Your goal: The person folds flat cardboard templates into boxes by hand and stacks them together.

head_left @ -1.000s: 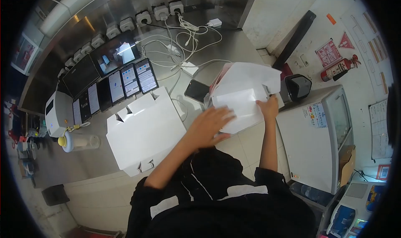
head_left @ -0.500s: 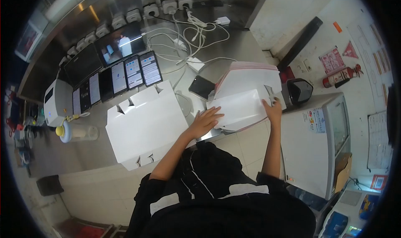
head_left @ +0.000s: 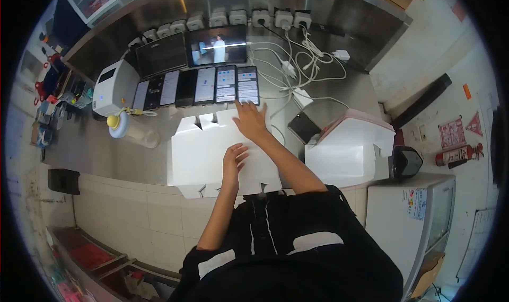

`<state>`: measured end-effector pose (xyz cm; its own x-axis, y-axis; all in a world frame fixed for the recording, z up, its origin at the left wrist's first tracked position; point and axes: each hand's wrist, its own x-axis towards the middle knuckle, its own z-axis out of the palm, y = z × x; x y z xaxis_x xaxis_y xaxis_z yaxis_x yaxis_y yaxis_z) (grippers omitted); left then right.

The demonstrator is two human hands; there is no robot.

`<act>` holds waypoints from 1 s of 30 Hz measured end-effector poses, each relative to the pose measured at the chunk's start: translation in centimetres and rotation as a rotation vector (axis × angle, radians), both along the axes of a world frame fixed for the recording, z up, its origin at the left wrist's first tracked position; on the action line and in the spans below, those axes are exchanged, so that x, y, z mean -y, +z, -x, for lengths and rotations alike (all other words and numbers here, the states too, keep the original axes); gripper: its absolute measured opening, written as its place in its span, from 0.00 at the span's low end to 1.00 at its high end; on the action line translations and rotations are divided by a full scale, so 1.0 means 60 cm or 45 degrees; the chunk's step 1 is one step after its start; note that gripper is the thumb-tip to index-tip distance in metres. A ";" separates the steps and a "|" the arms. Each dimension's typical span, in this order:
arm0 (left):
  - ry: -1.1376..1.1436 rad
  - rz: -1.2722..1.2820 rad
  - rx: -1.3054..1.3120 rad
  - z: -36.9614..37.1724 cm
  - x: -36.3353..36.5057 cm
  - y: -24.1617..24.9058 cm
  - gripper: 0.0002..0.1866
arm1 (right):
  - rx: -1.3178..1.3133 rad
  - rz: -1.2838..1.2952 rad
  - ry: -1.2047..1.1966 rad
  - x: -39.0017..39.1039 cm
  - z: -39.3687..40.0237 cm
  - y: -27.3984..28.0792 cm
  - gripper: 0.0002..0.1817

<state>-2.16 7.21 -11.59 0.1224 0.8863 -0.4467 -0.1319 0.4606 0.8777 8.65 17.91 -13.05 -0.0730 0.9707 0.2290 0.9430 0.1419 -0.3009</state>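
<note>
A flat white cardboard box blank [head_left: 199,156] with notched flaps along its long sides lies on the metal counter. My right hand [head_left: 251,123] reaches over its far edge, fingers spread, with the fingertips close to a row of phones. Over the middle of the blank is my left hand [head_left: 234,162], fingers loosely bent and apart, holding nothing. To the right, a stack of box blanks [head_left: 336,161] with reddish edges rests at the counter's end, its top piece white.
Several phones [head_left: 205,85] stand in a row before two tablets [head_left: 217,46]. White charging cables [head_left: 299,63] tangle behind a dark phone [head_left: 304,127]. On the left are a label printer [head_left: 117,87] and a yellow-capped bottle [head_left: 137,131]. A white freezer [head_left: 392,212] stands at right.
Both hands have left the stack at the right and moved left over the flat box blank. The view has turned left, so the counter appears further right.
</note>
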 end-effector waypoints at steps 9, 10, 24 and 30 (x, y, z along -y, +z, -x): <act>0.144 0.013 0.067 0.032 -0.022 -0.014 0.26 | 0.131 -0.509 0.148 0.092 -0.016 -0.034 0.17; 0.143 0.011 0.070 0.023 -0.029 -0.010 0.26 | 0.051 -0.449 0.221 0.092 -0.017 -0.030 0.15; 0.528 -0.543 0.608 -0.037 0.032 0.153 0.20 | -0.631 -0.786 0.480 0.178 -0.067 0.180 0.19; 0.292 -0.611 0.481 -0.029 0.042 0.167 0.18 | -0.237 -0.871 0.724 0.206 -0.083 0.215 0.20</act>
